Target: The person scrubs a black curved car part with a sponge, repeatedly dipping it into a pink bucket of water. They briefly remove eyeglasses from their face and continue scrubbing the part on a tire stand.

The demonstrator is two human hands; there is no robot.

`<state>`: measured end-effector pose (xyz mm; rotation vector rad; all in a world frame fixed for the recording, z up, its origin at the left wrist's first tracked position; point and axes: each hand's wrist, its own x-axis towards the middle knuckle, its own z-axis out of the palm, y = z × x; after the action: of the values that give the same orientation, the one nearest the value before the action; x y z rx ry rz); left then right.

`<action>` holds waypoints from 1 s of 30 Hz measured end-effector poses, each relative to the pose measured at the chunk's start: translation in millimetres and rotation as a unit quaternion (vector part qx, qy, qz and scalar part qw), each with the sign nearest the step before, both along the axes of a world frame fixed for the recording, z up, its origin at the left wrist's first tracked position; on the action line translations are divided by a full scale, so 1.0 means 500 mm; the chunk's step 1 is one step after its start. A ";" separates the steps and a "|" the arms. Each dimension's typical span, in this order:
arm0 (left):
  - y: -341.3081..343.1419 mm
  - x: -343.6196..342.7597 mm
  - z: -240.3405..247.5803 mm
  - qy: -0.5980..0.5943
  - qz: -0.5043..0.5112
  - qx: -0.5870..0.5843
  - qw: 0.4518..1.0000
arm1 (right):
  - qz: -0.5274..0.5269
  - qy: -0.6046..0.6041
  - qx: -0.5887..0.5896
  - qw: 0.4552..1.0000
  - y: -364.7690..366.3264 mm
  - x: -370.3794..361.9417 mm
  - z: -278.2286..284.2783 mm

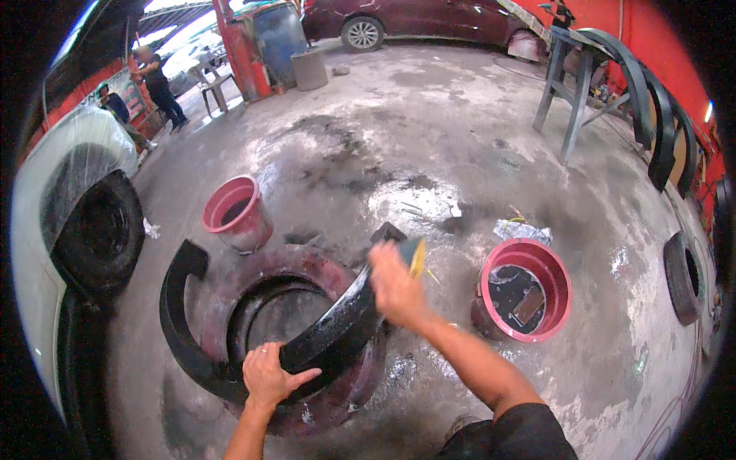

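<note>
Left hand point(268, 376) clamps down on the near part of a black curved trim piece point(337, 322), fingers wrapped over its top edge, ring on one finger. Right hand point(395, 284) is closed around a pad point(414, 257), yellow and greenish, pressed onto the trim's upper end; hand is motion-blurred.

Trim piece: long, arc-shaped, glossy black, wet-looking. It lies across a reddish tyre point(307, 337) flat on the floor. Long axis bends: one arm runs from the left hand up and right to the far tip near the right hand, the other sweeps left around the tyre's rim and ends in an upturned tip at the left. Open side of the arc faces away from the person.

Right of the tyre, a red bucket point(529, 287) stands upright with dark bits and a flat block inside. Beyond the tyre on the left, a second red bucket point(234, 211), tilted. Crumpled rag point(521, 230) just behind the right bucket.

Floor point(429, 138) is bare concrete, stained and wet in patches. Far left: a plastic-wrapped white car point(46, 199) with a black wheel. Right: a metal stand point(571, 84) carrying more black arched trims along a red wall. Far back: dark red car point(414, 19), grey drum, two people standing at the upper left.
</note>
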<state>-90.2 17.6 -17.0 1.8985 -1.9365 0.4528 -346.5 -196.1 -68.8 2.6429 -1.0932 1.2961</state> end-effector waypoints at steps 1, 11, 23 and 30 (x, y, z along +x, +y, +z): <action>0.002 -0.004 -0.001 -0.004 -0.004 -0.002 1.000 | -0.037 -0.085 0.123 0.988 -0.055 -0.003 0.019; 0.008 0.009 -0.005 0.015 -0.010 0.007 1.000 | 0.059 -0.007 0.028 0.998 0.083 0.016 -0.030; 0.037 0.043 0.011 0.048 -0.024 0.036 0.998 | 0.044 0.085 0.085 0.992 0.088 0.031 -0.024; 0.042 0.080 -0.059 0.043 -0.012 0.024 0.999 | 0.298 0.175 -0.035 0.938 0.326 0.173 0.000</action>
<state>-50.3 38.4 -46.6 1.8896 -1.9286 0.3159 -260.2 -33.3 -69.0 3.0955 -0.1952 0.8077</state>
